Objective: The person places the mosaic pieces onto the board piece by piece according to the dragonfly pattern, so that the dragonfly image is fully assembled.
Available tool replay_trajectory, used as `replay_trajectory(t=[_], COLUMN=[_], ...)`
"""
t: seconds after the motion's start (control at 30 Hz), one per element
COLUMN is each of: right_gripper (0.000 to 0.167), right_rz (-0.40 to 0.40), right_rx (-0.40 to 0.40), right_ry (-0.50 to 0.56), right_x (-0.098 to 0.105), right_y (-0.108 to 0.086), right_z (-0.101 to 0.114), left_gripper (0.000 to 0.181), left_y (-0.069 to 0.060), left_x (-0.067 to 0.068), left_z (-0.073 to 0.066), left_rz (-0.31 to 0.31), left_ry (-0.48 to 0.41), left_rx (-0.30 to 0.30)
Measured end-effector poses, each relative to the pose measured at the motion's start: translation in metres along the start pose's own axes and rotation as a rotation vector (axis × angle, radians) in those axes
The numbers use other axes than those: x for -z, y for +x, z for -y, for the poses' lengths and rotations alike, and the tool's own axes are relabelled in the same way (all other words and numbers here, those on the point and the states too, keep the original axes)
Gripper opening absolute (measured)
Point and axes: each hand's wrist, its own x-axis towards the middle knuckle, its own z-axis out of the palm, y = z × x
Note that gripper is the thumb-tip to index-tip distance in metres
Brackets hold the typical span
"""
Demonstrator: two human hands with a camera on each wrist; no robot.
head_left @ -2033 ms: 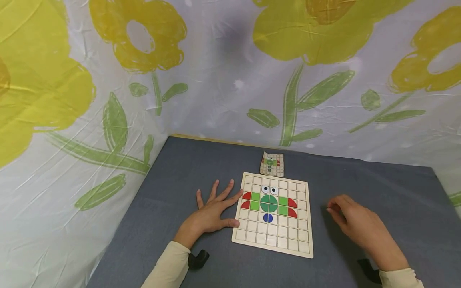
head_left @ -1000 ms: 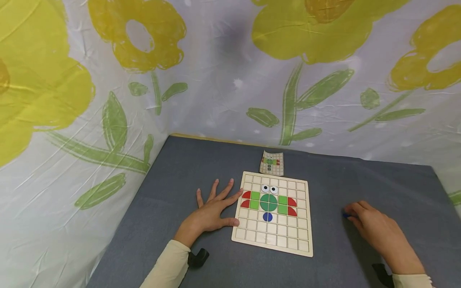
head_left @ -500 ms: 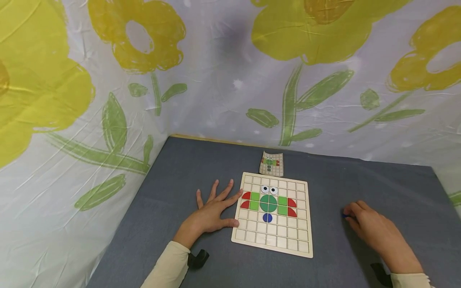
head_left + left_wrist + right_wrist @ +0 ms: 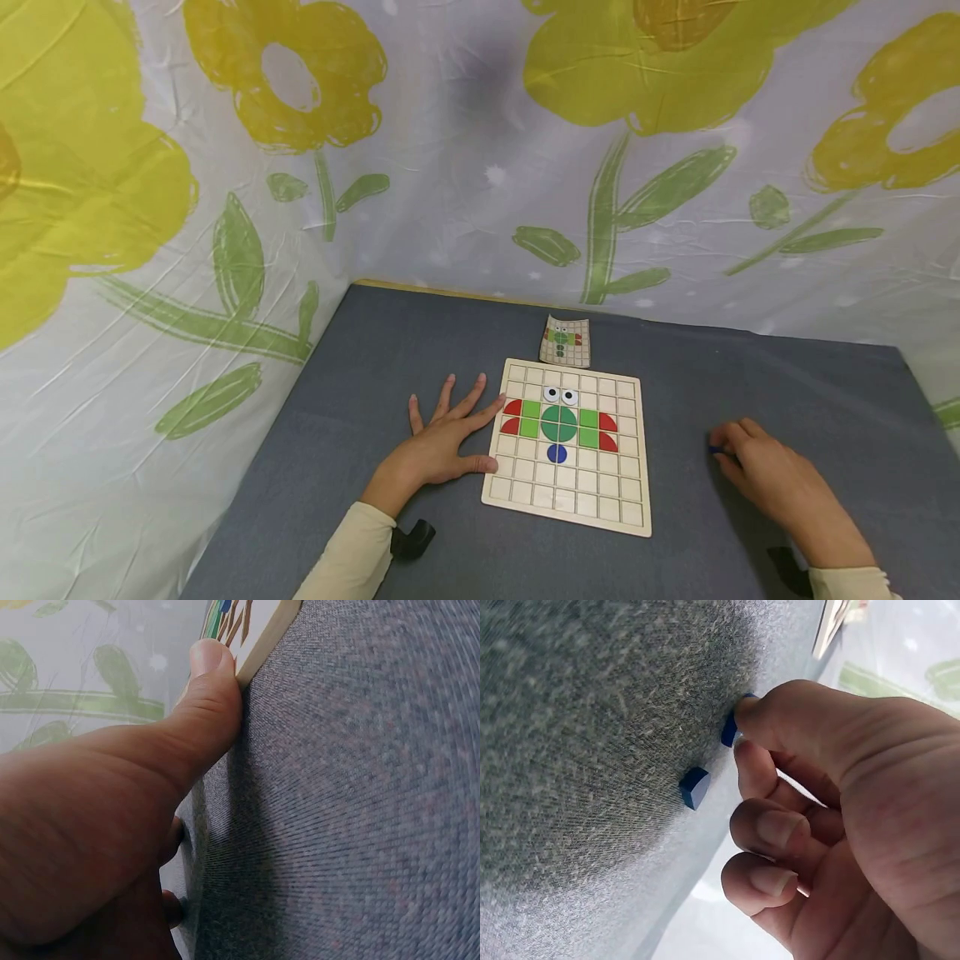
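A square wooden grid board (image 4: 562, 504) lies flat on the table. On it sit two eye pieces (image 4: 560, 396), a dark green circle (image 4: 558, 423), light green squares (image 4: 530, 418), red quarter-round pieces (image 4: 608, 432) and a small blue circle (image 4: 557, 453). My left hand (image 4: 431, 450) rests with spread fingers at the board's left edge, its thumb on the rim. Right of the board, my right hand (image 4: 776, 483) pinches a small blue piece (image 4: 729, 730) between thumb and index finger, close to the cloth. A second blue piece (image 4: 695, 788) lies beside it, visible in the right wrist view.
Behind the board lies a small, slightly curled card (image 4: 566, 354) printed with a similar pattern on a grid. Dark grey cloth covers the table (image 4: 420, 333). A flower-printed curtain (image 4: 450, 167) hangs at the back and left.
My right hand first moved right and toward me, to where the blue piece shows at its fingertips. In the last half second it has shifted slightly left. My left hand stays put.
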Motion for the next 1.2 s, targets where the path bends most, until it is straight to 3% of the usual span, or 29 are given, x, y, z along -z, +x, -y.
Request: replay_trajectory(t=[0.23, 0.67, 1.0, 1.2], right_gripper=[0.021, 0.024, 0.028, 0.025], right_rz=[-0.024, 0.028, -0.145, -0.153], right_rx=[0.028, -0.011, 0.168, 0.264], right_ry=[-0.022, 0.001, 0.014, 0.082], right_x=[-0.002, 0.0, 0.005, 0.006], right_y=[0.0, 0.001, 0.01, 0.022], right_z=[0.001, 0.006, 0.038, 0.07], left_gripper=[0.097, 0.098, 0.1, 0.099], left_y=[0.0, 0.0, 0.003, 0.002], left_x=[0.0, -0.001, -0.004, -0.003], left_z=[0.0, 0.001, 0.004, 0.004], left_rz=[-0.003, 0.001, -0.008, -0.008], left_ry=[-0.002, -0.001, -0.007, -0.027], left_rx=[0.0, -0.002, -0.004, -0.011])
